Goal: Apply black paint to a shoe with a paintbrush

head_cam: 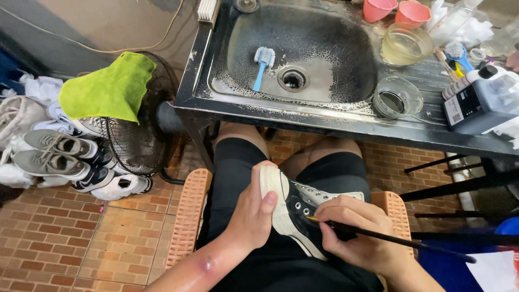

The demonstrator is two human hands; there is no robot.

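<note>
While the left hand (254, 211) grips the black white-soled sneaker (294, 208), the right hand (357, 232) pinches a thin brush (389, 238).

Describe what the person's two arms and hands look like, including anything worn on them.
Both forearms are bare: no sleeves, gloves, watch or rings show. The left hand has short nails, and its forearm looks wet and shiny, with a small raised mark near the elbow. The right hand is bare too, its wrist running out of view.

Bright, even daylight; glare on the wet sink (346, 116); sharp focus, wide-angle bending at edges.
</note>
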